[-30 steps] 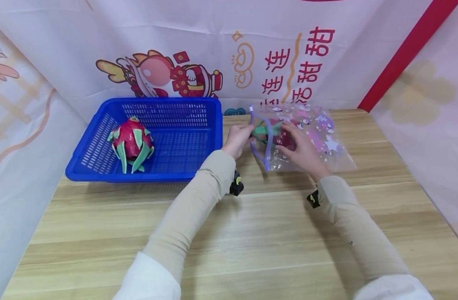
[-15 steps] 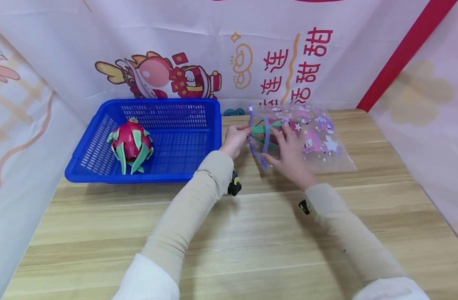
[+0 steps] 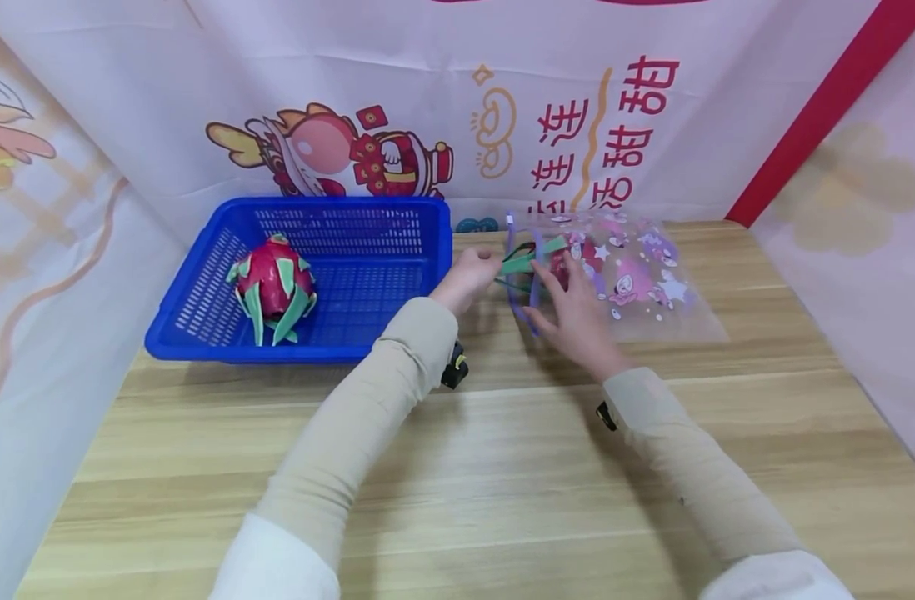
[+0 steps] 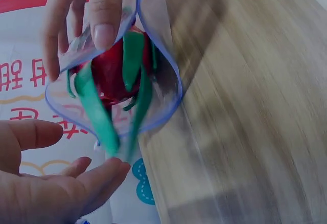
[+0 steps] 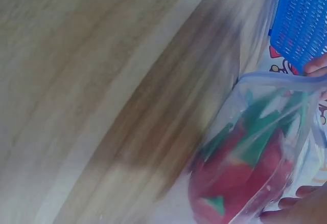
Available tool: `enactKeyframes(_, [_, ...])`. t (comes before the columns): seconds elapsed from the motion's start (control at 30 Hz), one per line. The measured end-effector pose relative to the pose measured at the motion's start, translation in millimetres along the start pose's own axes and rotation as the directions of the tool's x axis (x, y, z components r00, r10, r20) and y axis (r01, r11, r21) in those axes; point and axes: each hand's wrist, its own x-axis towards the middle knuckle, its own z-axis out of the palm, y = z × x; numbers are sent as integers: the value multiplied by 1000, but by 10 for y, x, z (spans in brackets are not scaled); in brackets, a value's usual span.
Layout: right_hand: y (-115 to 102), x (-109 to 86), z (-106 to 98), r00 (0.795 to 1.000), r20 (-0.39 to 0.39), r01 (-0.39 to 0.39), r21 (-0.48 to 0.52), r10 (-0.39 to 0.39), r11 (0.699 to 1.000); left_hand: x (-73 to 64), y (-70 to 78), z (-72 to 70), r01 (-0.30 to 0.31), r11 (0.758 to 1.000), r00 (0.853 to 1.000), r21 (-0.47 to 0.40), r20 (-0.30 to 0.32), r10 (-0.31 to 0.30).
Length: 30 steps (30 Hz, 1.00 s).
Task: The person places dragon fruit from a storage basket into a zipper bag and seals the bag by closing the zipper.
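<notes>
A clear zip bag (image 3: 690,317) with pink and white prints and a purple edge lies on its side, mouth facing left. Inside it is a red dragon fruit (image 4: 108,78), its green leaves poking out of the mouth. My left hand (image 3: 468,279) is at the mouth; in the left wrist view its thumb stands apart and its fingertips touch the leaf tips. Over the bag's mouth edge, my right hand (image 3: 577,329) has its fingers spread, reaching down over the rim in the left wrist view. Through the plastic, the right wrist view shows the fruit's red body.
Left of the bag stands a blue plastic basket (image 3: 225,352) holding another dragon fruit (image 3: 268,279). Behind the wooden table (image 3: 517,475) hangs a printed white cloth (image 3: 420,75), close to the basket and bag.
My right hand has shifted left from the fruit's body to the bag's mouth, its fingers spreading. My left hand stays by the leaves. The head view has turned slightly.
</notes>
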Motion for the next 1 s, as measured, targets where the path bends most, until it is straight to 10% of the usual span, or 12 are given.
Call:
enactKeyframes(0.5, [-71,38,28,998,-8,-61,-16,61,998,-280,221,-265,-131,969,991,210,55,122])
enactKeyframes(0.8, [-59,65,69,997,6,-81,17,81,997,-442,179,-838,-120,893,971,435,-135,196])
enactKeyframes(1.0, [-49,82,64,995,-27,-93,24,94,995,-493,-30,-1369,-34,809,926,587,-286,247])
